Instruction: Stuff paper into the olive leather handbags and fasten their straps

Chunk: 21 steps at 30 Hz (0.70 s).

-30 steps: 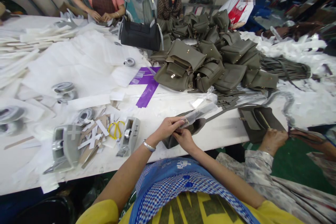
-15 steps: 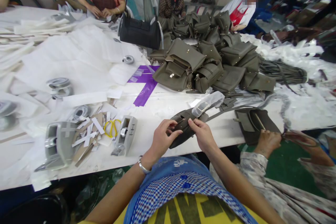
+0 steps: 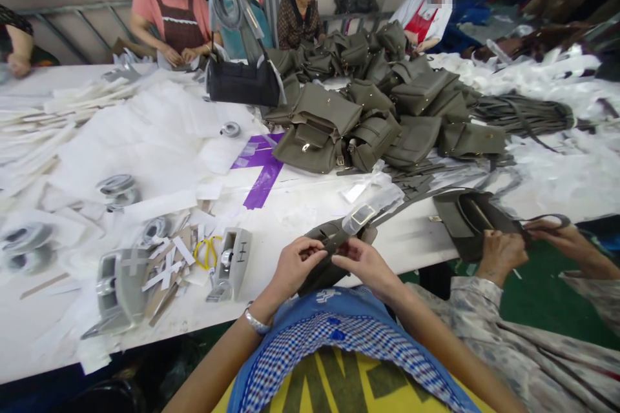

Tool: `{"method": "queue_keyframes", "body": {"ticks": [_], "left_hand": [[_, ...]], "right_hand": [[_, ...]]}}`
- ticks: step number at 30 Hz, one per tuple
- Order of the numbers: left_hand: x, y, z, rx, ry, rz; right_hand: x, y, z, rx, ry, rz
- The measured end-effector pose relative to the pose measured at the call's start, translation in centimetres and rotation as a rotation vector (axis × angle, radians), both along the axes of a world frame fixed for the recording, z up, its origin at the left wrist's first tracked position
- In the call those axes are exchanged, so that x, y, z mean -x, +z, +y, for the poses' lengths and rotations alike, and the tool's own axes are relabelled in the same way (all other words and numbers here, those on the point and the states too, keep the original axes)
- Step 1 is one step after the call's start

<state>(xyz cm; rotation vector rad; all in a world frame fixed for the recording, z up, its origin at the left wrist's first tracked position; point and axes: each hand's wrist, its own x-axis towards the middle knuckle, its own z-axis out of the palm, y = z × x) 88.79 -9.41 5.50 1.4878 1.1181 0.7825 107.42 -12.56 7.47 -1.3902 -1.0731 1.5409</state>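
A dark olive bag [image 3: 320, 276] lies at the table's front edge, close against my apron. My left hand [image 3: 296, 266] is closed at the bag's left side, thumb and fingers pinching its edge or a strap part. From the right, my right hand [image 3: 364, 263] is closed on the same bag, its fingertips partly hidden behind the thumb. Just above my hands sits a buckle [image 3: 362, 215] wrapped in clear plastic, with a strap running off to the right. What exactly each pinch holds is too small to tell.
Olive bags [image 3: 329, 110] are heaped beyond my hands. Tape dispensers [image 3: 236, 261], yellow scissors [image 3: 207, 251] and paper scraps lie left. A black bag [image 3: 242, 82] hangs farther back. At right, a co-worker's hands handle another olive bag [image 3: 460, 222]. More people sit across the table.
The view has tilted up and shifted slightly. The bag and my hands are now closer to my apron, and my left thumb and fingers have come together.
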Motion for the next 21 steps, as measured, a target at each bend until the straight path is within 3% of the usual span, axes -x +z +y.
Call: {"method": "queue_keyframes", "body": {"ticks": [3, 6, 12, 21], "left_hand": [[-0.4, -0.6, 0.1, 0.003, -0.019, 0.022], [-0.6, -0.1, 0.4, -0.010, -0.058, 0.057], [-1.0, 1.2, 0.9, -0.106, -0.109, 0.143], [-1.5, 1.0, 1.8, -0.023, -0.158, 0.113]], "right_hand": [[-0.5, -1.0, -0.3, -0.004, 0.052, -0.013], [-0.8, -1.6, -0.6, -0.028, 0.062, -0.016], [-1.4, -1.0, -0.9, -0.077, 0.020, -0.046], [-1.7, -1.3, -0.9, -0.088, -0.045, -0.086]]}}
